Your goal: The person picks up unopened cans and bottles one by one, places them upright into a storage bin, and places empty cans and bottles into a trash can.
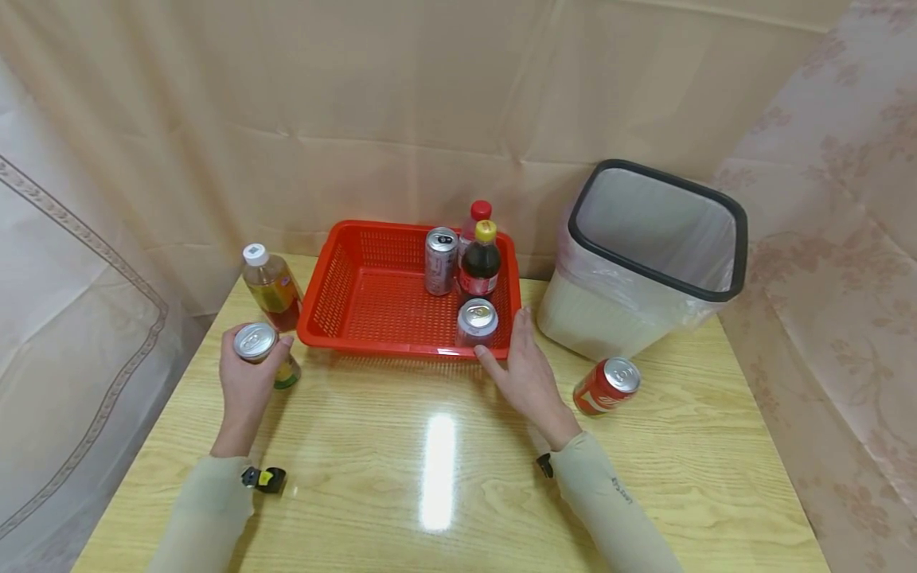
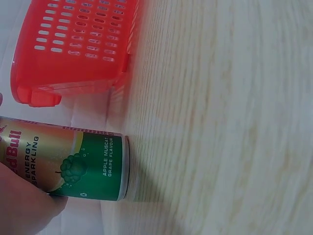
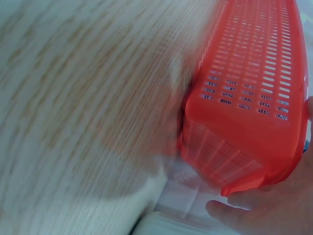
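Work in hand looks to me a little past halfway: four drinks already stand inside the slotted red basket (image 1: 380,306) at the far edge of the tabletop (image 1: 372,493), and three are outside it. All four are upright toward the basket's right end: a silver can (image 1: 440,270), then a red-capped bottle (image 1: 467,232) in the far right corner, a yellow-capped cola bottle (image 1: 478,268) in front of it, and a pale can (image 1: 478,320) in the near right corner. My left hand (image 1: 242,382) has its thumb and fingers curled round a gold-and-green Red Bull can (image 2: 95,164), near the tabletop's left edge and just beside the basket's near left corner; whether its base touches the wood or is barely raised, I cannot tell. My right hand (image 1: 528,382) is spread at the basket's near right corner, fingers nearly straight along the right side and thumb at the near rim, seemingly steadying it. What is left, as I judge it, is the can in my grip plus two drinks that neither hand is touching: a white-capped tea bottle (image 1: 275,290) by the tabletop's far left corner, and a red Coca-Cola can (image 1: 602,388) toward the right edge, in front of the lined bin (image 1: 609,306).
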{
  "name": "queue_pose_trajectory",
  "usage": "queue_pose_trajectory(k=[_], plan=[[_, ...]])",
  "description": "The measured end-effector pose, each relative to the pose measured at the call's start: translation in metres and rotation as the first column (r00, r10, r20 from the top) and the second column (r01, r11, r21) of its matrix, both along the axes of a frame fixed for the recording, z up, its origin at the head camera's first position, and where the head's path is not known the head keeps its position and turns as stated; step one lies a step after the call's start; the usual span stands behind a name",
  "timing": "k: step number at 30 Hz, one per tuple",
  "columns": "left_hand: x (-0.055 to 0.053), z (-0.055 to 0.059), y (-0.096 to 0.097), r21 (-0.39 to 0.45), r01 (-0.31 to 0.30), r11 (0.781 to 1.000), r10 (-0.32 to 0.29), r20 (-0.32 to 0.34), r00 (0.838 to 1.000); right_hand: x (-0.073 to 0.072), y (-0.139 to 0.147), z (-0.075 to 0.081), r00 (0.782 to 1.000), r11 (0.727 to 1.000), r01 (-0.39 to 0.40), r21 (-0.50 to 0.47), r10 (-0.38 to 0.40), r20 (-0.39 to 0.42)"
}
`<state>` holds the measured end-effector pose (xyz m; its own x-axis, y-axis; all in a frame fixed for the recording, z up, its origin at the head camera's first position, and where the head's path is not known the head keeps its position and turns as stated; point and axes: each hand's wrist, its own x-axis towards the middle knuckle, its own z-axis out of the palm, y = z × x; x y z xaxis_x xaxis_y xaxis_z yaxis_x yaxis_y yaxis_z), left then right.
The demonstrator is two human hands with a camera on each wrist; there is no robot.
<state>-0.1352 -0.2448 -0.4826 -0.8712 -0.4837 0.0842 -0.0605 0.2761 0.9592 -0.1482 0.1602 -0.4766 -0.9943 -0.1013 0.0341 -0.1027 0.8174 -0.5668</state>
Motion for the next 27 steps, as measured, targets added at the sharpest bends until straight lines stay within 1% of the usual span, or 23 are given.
queue_pose_trajectory(k=[2, 9, 19, 27], plan=[[0.0001, -0.0003, 0.0000, -0.006, 0.000, 1.000, 0.000, 0.004, 1.000, -0.0001, -0.0001, 0.0000, 1.000, 1.000, 0.000, 0.000, 0.000, -0.001], [-0.0004, -0.0020, -0.0006, 0.024, 0.005, 1.000, -0.005, -0.010, 1.000, 0.0001, -0.0007, -0.0002, 1.000, 1.000, -0.004, -0.004, 0.004, -0.002], [-0.0035, -0.0035, 0.0001, 0.026, -0.016, 1.000, 0.016, -0.019, 1.000, -0.0010, 0.0001, -0.0015, 1.000, 1.000, -0.003, -0.005, 0.003, 0.004], [-0.0047, -0.0025, 0.0010, 0.012, -0.008, 1.000, 0.008, 0.000, 1.000, -0.0008, 0.0003, -0.0009, 1.000, 1.000, 0.001, -0.007, -0.001, 0.014]])
